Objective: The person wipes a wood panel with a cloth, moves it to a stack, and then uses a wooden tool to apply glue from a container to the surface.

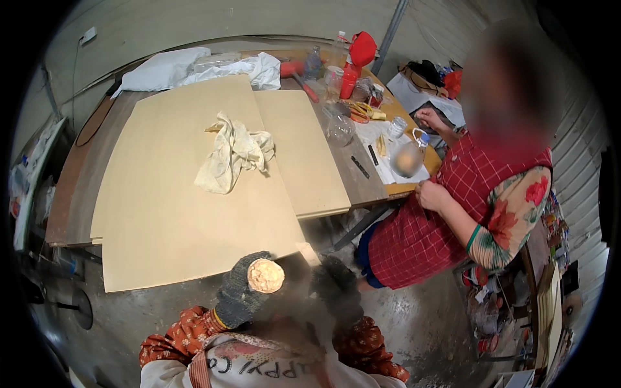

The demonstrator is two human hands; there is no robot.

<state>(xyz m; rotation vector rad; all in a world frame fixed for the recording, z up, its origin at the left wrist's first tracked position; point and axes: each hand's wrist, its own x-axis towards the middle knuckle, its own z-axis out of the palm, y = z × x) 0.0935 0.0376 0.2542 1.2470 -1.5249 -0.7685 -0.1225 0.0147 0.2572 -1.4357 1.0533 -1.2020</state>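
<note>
Both my hands wear dark grey knit gloves. My left hand [238, 291] is closed around a round thing [266, 276] with a rough, pale cream top and a tan edge. Whether it is a lump or a filled tub I cannot tell. My right hand [337, 289], partly blurred, is closed at the front corner of the large pale yellow board [162, 213]. A small flat pale piece [308, 253] sticks out from its fingers, beside the board's edge. A crumpled cream cloth [234, 155] lies on the board.
A second pale board [301, 142] lies partly under the first. At the right stands a person in a red checked apron [420, 239], hands raised near the table. Bottles, a red-handled tool [304, 84] and a glass jar [341, 129] crowd the table's far right.
</note>
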